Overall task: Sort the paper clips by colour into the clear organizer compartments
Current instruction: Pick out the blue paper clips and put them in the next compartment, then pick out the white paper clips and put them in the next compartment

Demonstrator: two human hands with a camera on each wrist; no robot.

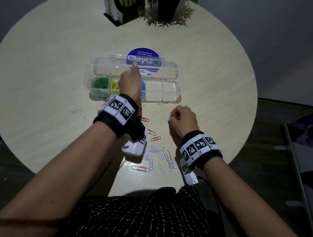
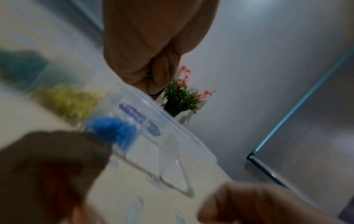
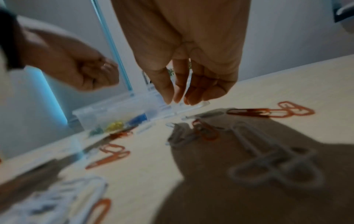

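Observation:
The clear organizer (image 1: pixel 170 98) lies open mid-table, its lid (image 1: pixel 168 69) flat behind it. Green clips (image 1: pixel 99 85), yellow clips (image 1: pixel 115 84) and blue clips (image 1: pixel 143 86) fill its left compartments; the two right ones hold nothing. My left hand (image 1: pixel 131 83) hovers over the yellow and blue compartments, fingers curled around a blue clip (image 2: pixel 148 75) that barely shows. My right hand (image 1: pixel 179 117) hangs just above the table in front of the organizer's right half, fingers (image 3: pixel 178 94) loosely drooping, no clip visible between them. Loose red clips (image 1: pixel 155 138) and white clips (image 1: pixel 154 149) lie near me.
A round blue sticker (image 1: pixel 143 61) shows through the lid. At the back of the round table (image 1: pixel 41 67) stand a dark plant pot (image 1: pixel 166 5) and a black holder with papers (image 1: pixel 121 2). A few white clips (image 1: pixel 75 110) lie apart at the left.

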